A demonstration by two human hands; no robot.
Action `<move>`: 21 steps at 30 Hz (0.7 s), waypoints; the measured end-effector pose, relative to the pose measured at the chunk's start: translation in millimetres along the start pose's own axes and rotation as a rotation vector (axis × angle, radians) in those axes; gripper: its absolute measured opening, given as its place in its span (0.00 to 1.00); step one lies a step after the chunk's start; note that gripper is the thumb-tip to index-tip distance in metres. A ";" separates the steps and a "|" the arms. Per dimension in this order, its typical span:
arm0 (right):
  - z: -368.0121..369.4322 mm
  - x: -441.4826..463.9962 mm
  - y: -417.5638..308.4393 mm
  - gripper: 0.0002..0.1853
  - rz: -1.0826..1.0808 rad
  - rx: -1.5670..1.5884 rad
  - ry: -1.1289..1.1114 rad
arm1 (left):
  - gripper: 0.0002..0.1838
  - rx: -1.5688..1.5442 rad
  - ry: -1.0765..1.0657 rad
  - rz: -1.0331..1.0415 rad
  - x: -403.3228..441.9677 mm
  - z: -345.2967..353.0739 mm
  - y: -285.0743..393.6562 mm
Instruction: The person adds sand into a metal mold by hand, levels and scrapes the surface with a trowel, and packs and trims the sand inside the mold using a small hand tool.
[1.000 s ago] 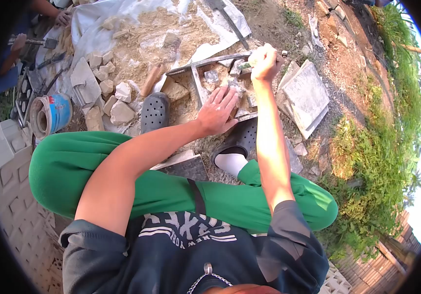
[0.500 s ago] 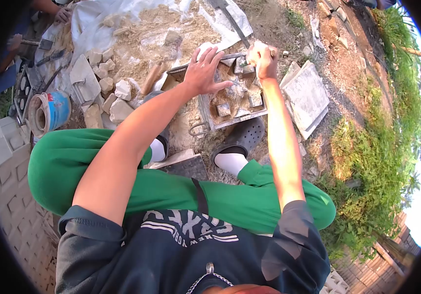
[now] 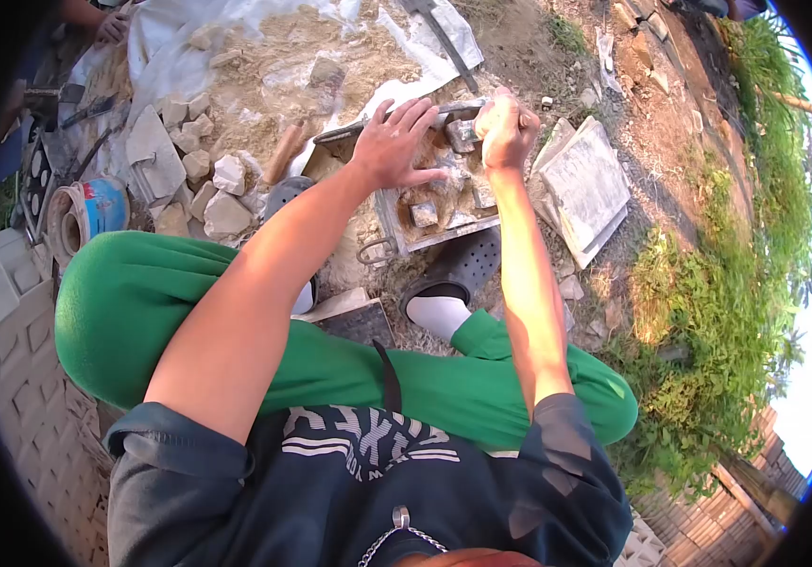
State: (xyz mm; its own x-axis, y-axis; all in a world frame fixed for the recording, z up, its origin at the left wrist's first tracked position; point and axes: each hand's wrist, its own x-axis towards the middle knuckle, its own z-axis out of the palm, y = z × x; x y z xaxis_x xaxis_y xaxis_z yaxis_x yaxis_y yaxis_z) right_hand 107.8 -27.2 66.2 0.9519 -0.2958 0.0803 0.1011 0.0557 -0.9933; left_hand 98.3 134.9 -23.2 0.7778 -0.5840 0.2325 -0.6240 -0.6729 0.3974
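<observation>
A metal frame mould (image 3: 453,233) lies on the ground between my feet, with several square blocks inside it, one of them a block (image 3: 423,214) near its lower left corner. My left hand (image 3: 394,146) is over the mould's upper left part, fingers spread, holding nothing. At the upper right corner of the mould my right hand (image 3: 507,132) is closed in a fist. What it grips is hidden by the fingers. Just left of the fist sits another metal block (image 3: 462,135).
Grey slabs (image 3: 587,189) are stacked to the right. Stone chunks (image 3: 228,214), a wooden handle (image 3: 284,151) and a blue bucket (image 3: 106,206) lie left. A white sheet (image 3: 162,47) bears sand. A co-worker's hand (image 3: 113,26) shows upper left. Plants (image 3: 708,312) grow right.
My left hand has moved up and left from the mould's middle, uncovering blocks there. My right hand stays closed near the upper right corner. The view has shifted slightly.
</observation>
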 end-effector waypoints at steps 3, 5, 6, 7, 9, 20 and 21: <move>-10.6 -8.1 -6.8 0.24 -0.138 0.116 0.024 | 0.58 0.027 0.000 0.013 2.1 1.1 -4.9; -9.1 -10.4 -6.6 0.24 -0.204 0.172 0.047 | 0.58 0.045 -0.016 0.023 1.7 0.7 -4.2; -3.7 -8.0 -4.0 0.24 -0.116 0.108 0.069 | 0.58 0.042 -0.010 0.022 2.4 0.4 -4.4; -0.9 -7.6 -3.5 0.25 -0.026 0.044 0.090 | 0.58 0.038 -0.002 0.021 2.3 0.3 -3.9; 1.3 -7.8 -14.5 0.25 -0.064 0.119 0.187 | 0.58 0.023 -0.003 0.008 4.2 -0.7 -5.1; 5.5 14.4 -0.9 0.24 0.023 0.097 0.161 | 0.55 -0.044 0.034 -0.011 1.7 -4.2 -1.4; 3.2 17.8 -8.5 0.24 0.025 0.141 0.163 | 0.55 -0.048 0.025 -0.021 0.4 -2.9 -0.7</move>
State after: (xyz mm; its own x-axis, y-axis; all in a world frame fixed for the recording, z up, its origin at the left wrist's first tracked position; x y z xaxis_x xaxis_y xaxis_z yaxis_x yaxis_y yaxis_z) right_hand 124.8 -29.9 76.3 0.8965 -0.4420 0.0299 0.1281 0.1941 -0.9726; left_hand 99.3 136.5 -20.8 0.7926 -0.5581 0.2455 -0.6037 -0.6620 0.4443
